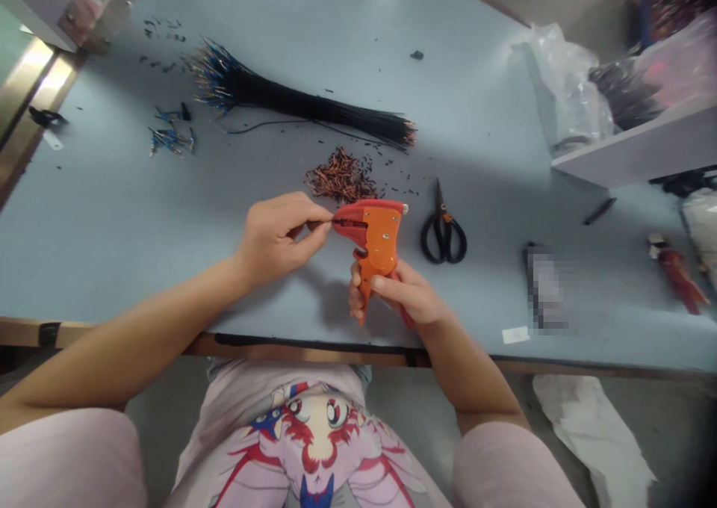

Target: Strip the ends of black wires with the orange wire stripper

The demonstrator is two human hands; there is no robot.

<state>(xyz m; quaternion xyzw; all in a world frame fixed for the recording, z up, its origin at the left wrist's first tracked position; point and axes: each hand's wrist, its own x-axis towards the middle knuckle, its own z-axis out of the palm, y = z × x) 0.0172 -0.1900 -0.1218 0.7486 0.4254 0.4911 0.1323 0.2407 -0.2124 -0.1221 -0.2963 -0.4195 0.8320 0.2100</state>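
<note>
My right hand (411, 293) is wrapped round the handles of an orange and red wire stripper (384, 240), whose jaws point left. At the mouth of those jaws, thumb and forefinger of my left hand (280, 231) pinch a thin dark wire; most of it is hidden by the fingers. Just beyond the tool lies a heap of short copper-coloured strands and black insulation scraps (343, 175). Farther back rests a long bundle of black wires (314, 108), with blue terminals at its left end and bare copper at its right.
Black-handled scissors (444, 235) lie right of the stripper. Several loose blue-ended pieces (172, 140) are at the left. A blurred-out object (546, 287), a white label (516, 335) and a red-handled tool (679, 273) lie rightward. Plastic bags (576, 90) sit on a shelf.
</note>
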